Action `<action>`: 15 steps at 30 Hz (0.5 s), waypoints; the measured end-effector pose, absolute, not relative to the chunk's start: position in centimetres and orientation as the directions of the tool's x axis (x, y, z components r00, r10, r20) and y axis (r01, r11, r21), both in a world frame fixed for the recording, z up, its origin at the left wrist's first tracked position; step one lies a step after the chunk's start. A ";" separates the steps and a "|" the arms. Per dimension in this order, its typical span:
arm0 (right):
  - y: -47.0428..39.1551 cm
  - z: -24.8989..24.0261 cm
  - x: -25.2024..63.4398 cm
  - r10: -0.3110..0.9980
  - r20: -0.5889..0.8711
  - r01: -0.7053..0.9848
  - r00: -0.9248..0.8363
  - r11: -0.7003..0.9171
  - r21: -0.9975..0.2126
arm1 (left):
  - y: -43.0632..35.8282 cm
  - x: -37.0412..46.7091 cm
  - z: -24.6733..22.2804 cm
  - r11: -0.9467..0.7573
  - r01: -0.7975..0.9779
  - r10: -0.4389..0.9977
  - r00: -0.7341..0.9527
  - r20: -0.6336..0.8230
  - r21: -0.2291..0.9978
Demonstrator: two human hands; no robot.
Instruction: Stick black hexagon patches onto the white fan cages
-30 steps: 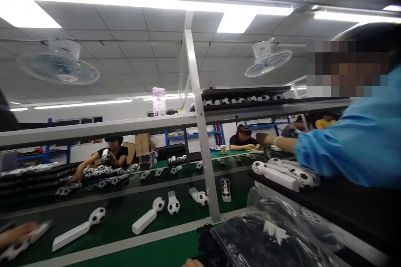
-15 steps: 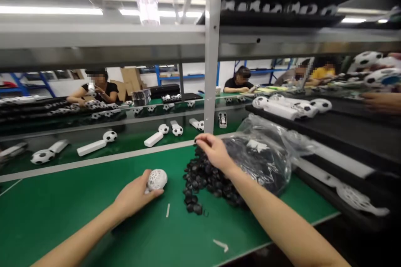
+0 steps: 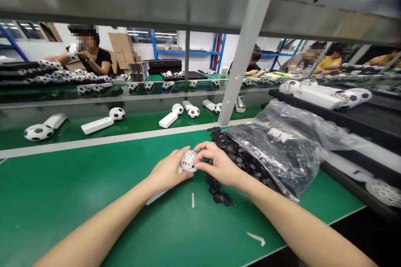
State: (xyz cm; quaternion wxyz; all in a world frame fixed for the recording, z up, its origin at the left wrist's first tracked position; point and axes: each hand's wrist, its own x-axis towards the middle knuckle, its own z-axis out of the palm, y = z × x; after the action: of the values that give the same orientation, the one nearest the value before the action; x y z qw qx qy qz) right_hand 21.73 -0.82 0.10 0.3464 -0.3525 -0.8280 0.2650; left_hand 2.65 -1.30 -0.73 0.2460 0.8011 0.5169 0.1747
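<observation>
Over the green table (image 3: 94, 200), my left hand (image 3: 171, 169) is wrapped round a white ball-headed piece (image 3: 189, 160) with an openwork ball. Part of its white handle shows below my left wrist. My right hand (image 3: 216, 162) has its fingertips pinched at the right side of the ball, where a small dark spot shows; what the fingertips hold is too small to make out. Just right of the ball lies a heap of small black pieces (image 3: 219, 196), partly behind my right hand and spilling from a clear plastic bag (image 3: 282, 154).
White pieces with football heads (image 3: 39, 132) lie along the lane beyond the table edge. Black trays (image 3: 376, 123) with more pieces are stacked at right. A slanting metal post (image 3: 247, 46) stands ahead. Several people sit across. White scraps (image 3: 256, 238) lie near the front edge.
My right hand has left the black heap and come to the ball in my left hand. The view has shifted lower and closer to the table.
</observation>
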 end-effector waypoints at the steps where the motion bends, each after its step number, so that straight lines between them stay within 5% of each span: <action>1: -0.9 -0.2 21.6 0.752 0.396 0.412 -0.527 0.634 -0.654 | -1.3 2.6 -0.8 -0.336 0.739 0.916 0.401 0.019 0.584; 4: -1.0 -0.9 21.1 0.726 0.416 0.419 -0.547 0.668 -0.615 | -1.3 2.6 -0.7 -0.320 0.727 0.920 0.393 0.015 0.608; 15: -0.4 -1.7 21.6 0.819 0.323 0.371 -0.475 0.519 -0.770 | -0.8 3.2 -0.8 -0.329 0.729 0.928 0.368 0.061 0.600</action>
State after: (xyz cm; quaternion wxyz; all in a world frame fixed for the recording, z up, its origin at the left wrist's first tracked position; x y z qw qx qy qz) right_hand 21.63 -0.41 -1.72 0.3512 -0.3729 -0.7976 0.3186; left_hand 3.17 -0.82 -0.80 0.2457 0.7898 0.5244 0.2021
